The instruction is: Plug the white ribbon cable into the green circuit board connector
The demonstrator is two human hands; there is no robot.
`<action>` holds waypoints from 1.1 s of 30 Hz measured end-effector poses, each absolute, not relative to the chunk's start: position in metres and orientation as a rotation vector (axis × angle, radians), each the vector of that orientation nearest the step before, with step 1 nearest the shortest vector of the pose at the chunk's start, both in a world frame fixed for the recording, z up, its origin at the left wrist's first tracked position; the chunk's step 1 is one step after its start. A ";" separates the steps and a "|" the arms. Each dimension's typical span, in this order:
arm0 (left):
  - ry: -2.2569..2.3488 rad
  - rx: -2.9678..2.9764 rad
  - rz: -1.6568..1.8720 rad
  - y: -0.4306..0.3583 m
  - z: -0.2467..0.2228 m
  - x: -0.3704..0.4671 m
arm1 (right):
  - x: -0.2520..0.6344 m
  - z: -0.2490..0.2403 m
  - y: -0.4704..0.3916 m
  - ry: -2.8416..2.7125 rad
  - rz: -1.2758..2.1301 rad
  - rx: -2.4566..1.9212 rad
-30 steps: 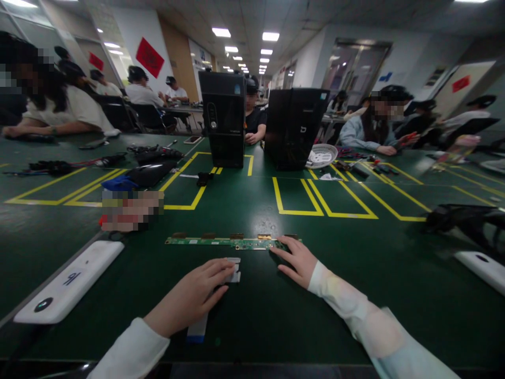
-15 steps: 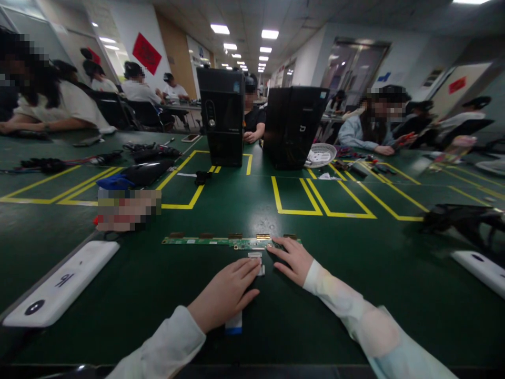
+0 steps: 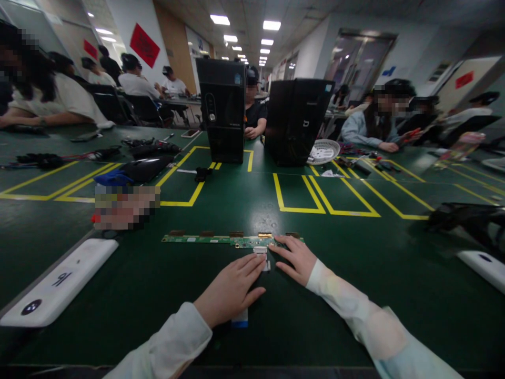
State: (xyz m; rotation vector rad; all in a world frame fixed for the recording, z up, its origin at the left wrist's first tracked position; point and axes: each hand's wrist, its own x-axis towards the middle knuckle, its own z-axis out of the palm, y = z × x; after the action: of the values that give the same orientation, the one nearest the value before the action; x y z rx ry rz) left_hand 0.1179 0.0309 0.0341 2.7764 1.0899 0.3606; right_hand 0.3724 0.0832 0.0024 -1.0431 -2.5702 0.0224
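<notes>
A long, narrow green circuit board (image 3: pixel 209 239) with brownish tabs along its far edge lies crosswise on the dark green table. My left hand (image 3: pixel 232 287) is stretched out flat, its fingertips resting on the white end of a flat ribbon cable (image 3: pixel 240 320) just in front of the board. Its thumb stands apart, and the palm hides the cable's middle; the blue-tipped end shows below the wrist side. Fingers spread, my right hand (image 3: pixel 295 258) rests with its fingertips on the board's right part, covering some of it.
Two black computer towers (image 3: pixel 223 110) (image 3: pixel 298 121) stand at the back. A white device (image 3: pixel 63 281) lies at left, another white one (image 3: pixel 483 271) at right beside a black object (image 3: pixel 465 226). Yellow tape (image 3: pixel 302 210) marks the table. Several people sit around.
My left hand has slid the ribbon cable slightly forward and right, so its white end now reaches the board's near edge. My right hand stays on the board. The camera view shifted slightly.
</notes>
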 end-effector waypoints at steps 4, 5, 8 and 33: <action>1.108 2.775 0.353 0.031 0.034 0.119 | 0.373 0.000 0.084 -2.562 0.025 -1.032; 1.110 2.772 0.362 0.031 0.033 0.120 | 0.373 0.000 0.084 -2.564 0.027 -1.035; 1.117 2.757 0.392 0.031 0.033 0.120 | 0.374 -0.002 0.083 -2.573 0.031 -1.045; 1.071 2.642 0.333 0.043 0.045 0.116 | 0.376 0.007 0.082 -2.616 0.094 -1.032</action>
State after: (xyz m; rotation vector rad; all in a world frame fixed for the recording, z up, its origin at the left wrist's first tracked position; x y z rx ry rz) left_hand 0.1163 0.0431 0.0449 2.6420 1.0706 0.3334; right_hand 0.3762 0.0822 0.0071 -1.0324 -2.6163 0.0943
